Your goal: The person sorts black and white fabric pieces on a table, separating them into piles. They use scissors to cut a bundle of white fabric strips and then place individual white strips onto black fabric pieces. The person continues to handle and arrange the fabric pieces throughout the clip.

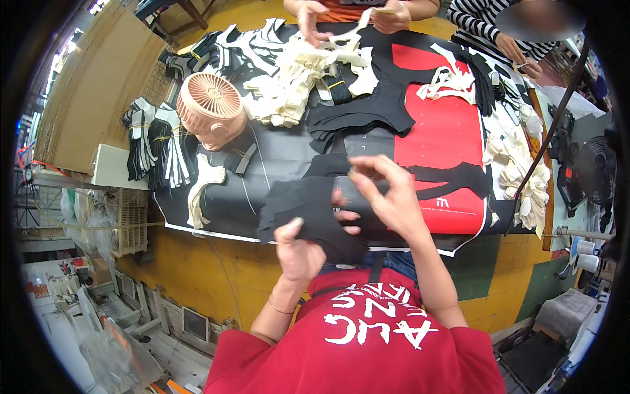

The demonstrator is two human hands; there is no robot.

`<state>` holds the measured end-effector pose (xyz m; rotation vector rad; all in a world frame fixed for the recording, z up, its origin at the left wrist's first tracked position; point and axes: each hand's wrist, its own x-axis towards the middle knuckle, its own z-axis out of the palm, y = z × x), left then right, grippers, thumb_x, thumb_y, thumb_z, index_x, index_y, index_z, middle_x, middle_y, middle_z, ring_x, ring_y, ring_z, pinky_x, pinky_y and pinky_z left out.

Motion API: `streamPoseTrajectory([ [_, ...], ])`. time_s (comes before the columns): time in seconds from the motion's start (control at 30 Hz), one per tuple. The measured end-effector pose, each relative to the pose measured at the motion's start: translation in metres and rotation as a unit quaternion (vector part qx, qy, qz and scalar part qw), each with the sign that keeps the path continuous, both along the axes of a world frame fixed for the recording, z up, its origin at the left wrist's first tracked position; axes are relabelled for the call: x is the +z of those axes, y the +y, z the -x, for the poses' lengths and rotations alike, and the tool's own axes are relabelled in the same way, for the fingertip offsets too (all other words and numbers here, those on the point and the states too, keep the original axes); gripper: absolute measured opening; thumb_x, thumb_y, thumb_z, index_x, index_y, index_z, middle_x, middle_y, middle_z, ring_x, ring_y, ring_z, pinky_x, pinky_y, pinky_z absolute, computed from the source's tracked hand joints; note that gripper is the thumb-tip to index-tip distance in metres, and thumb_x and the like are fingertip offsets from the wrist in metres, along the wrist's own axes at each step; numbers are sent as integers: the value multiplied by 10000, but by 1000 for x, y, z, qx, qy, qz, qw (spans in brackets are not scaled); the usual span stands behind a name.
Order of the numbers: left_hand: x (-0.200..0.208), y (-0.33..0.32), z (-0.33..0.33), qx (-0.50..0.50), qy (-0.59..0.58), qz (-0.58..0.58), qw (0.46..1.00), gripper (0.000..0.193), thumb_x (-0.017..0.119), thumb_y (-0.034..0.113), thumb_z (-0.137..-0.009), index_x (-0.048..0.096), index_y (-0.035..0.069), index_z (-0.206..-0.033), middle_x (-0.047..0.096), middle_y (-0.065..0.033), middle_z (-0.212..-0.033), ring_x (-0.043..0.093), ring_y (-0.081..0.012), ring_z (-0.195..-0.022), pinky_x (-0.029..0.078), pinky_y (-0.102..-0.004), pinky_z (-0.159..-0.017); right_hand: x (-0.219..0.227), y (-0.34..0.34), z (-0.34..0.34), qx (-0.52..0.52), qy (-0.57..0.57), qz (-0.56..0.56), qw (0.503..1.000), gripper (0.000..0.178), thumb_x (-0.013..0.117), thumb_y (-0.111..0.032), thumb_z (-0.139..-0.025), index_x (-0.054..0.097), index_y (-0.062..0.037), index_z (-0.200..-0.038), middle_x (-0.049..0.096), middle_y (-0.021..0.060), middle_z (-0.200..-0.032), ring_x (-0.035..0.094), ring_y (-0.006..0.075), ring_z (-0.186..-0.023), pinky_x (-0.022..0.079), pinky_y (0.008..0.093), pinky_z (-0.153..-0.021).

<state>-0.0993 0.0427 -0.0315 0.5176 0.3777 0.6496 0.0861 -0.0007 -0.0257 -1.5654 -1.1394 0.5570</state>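
Tabletop sheet (pixel 446 125), white print (pixel 443 203); left fingers (pixel 347 215) clamp black pieces (pixel 295 201); right fingers (pixel 382 166): can't tell.

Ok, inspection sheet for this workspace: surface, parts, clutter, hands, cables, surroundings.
Surface: black-and-red sheet, partly covered.
Job's things: stack of black pieces in the left hand; more black pieces ahead.
Clutter: pink fan between cream pieces and banded bundles.
Hands: left grips the stack; right hand beside it, fingers bent, any hold unclear.
Cables: dark cord-like line at right, kind unclear.
Surroundings: person in orange and person in stripes opposite; cardboard at left.
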Motion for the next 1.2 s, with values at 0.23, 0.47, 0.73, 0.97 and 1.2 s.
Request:
streamPoseTrajectory([
  [0.23, -4, -20, -27, -155, 34, 15, 987, 580, 358, 293, -934, 454, -92, -1358, 599, -188, -1261, 612, -283, -1134, 474, -392, -1017, 31, -65, 6, -3, -149, 30, 988, 671, 882, -303, -688, 636, -28, -1248, 544, 138, -1161, 558, 255, -1041, 528, 356, -798],
  [0.47, -15, -20, -29, -261, 34, 17, 964, 557, 322, 295, -954, 513, -104, -1293, 640, -202, -1177, 645, -283, -1038, 485, -400, -985, 32, -83, 0, -79, -51, 24, 995, 244, 828, -75, -734, 670, -2, -906, 634, 93, -912, 641, 210, -830, 515, 327, -725],
  [0.73, -19, -19, -30, -217, 113, 65, 967, 622, 356, 399, -901, 562, -98, -1212, 657, -210, -1102, 649, -322, -963, 494, -434, -931, 27, -104, -14, -111, 30, 8, 993, 153, 774, 33, -788, 646, 13, -869, 684, 89, -879, 677, 149, -810, 535, 279, -736],
  [0.97, -22, 6, -24, -59, 117, 32, 991, 550, 376, 353, -966, 489, -78, -1290, 629, -153, -1000, 627, -295, -940, 500, -415, -900, -3, -138, -76, -349, 112, -125, 922, 135, 683, 4, -910, 589, 20, -1006, 643, 37, -886, 597, 73, -788, 483, 211, -719],
  [1.2, -13, 15, -24, -73, 87, -6, 994, 636, 378, 416, -955, 465, -90, -1331, 632, -198, -1080, 634, -314, -1023, 523, -426, -906, -31, -147, -81, -435, -312, 159, 830, 336, 670, -157, -915, 618, 7, -1205, 490, 230, -1341, 453, 391, -1271, 380, 451, -1052],
])
